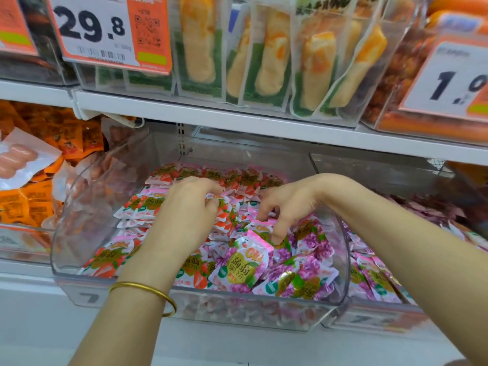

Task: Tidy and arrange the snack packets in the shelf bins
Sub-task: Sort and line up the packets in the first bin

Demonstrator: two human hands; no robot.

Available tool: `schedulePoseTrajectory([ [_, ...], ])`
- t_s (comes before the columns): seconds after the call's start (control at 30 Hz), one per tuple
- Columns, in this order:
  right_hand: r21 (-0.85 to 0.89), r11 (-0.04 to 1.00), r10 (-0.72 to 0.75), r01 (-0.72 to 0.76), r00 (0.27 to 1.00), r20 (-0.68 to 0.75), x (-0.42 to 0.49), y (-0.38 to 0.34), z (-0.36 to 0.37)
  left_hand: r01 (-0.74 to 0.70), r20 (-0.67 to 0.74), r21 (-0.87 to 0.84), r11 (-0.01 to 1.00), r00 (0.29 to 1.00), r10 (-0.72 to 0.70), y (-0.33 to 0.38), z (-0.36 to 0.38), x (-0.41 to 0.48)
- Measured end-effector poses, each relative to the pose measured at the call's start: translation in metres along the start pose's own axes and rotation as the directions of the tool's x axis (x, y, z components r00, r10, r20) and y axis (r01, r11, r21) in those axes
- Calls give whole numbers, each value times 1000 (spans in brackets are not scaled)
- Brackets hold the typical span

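Both our hands are down inside the clear middle bin, where the jelly packets lie in two sorts: strawberry packets standing in rows along the left and back, and grape packets heaped loosely at the front right. Our left hand (the one with the gold bangle on its wrist) has its fingers curled down over the strawberry rows. Whether it actually grips any of them we cannot tell, since the fingertips are buried among the edges. Our right hand arches over the seam between the two sorts, thumb and forefinger pinching the pink top edge of a loose packet. We judge the step in hand to be sorting: lifting strays out of the muddle in the middle and setting each with its own kind. To do it well, we should take one packet at a time by its sealed edge, not its soft belly, and let the left hand brace the standing rows so they do not topple as the right one draws a packet out. The large grape packet leaning upright at the front looks likely to slide when its neighbours shift, so it wants settling next. A hasty tug could also flick packets over the wall towards the next bin on the right.
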State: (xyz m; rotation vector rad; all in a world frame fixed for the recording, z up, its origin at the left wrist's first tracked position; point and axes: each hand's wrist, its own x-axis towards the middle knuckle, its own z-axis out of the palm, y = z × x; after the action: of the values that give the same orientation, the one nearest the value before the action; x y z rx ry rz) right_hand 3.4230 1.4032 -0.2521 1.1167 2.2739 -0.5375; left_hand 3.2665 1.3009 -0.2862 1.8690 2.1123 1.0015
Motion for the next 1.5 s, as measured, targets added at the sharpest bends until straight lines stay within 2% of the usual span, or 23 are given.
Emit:
schedulePoseTrajectory([
  [0.27,99,992,-64,82,982,-177,2,12,14,-10,1,-15,1000,1000,10,4,3,1],
  [0.43,4,997,-72,74,979,-190,1,8,11,-23,-1,-26,999,1000,23,6,5,0],
  [0.53,-68,997,-40,30,988,-150,-2,9,9,-31,-9,-30,999,999,31,8,5,-1],
  [0.67,23,999,-41,43,995,-87,-4,9,8,-41,-5,-20,999,999,41,11,5,-2],
  [0.8,46,998,-35,41,993,-115,-7,9,10,-44,-2,-14,999,999,44,11,5,-2],
  [0.9,106,992,-50,70,983,-178,-16,9,11,-42,6,-3,999,999,42,12,6,-2],
  [1.07,243,950,-99,198,925,-366,-36,11,9,-40,28,-9,999,999,40,16,8,-2],
  [1.13,269,935,-81,230,880,-469,-43,12,12,-42,47,-19,999,998,43,18,9,-3],
  [1.2,246,939,-36,238,783,-621,-51,14,18,-40,68,-34,999,997,42,20,10,-4],
  [1.27,227,942,18,248,636,-772,-63,19,24,-43,78,-40,998,996,46,21,10,-5],
  [1.37,291,882,126,370,410,-904,-83,30,40,-71,46,-68,995,996,75,25,12,-4],
  [1.43,414,736,272,536,326,-905,-97,41,53,-105,-12,-109,988,994,105,33,15,-3],
  [1.5,537,489,432,687,343,-834,-110,59,68,-157,-66,-153,976,987,149,45,19,-2],
])
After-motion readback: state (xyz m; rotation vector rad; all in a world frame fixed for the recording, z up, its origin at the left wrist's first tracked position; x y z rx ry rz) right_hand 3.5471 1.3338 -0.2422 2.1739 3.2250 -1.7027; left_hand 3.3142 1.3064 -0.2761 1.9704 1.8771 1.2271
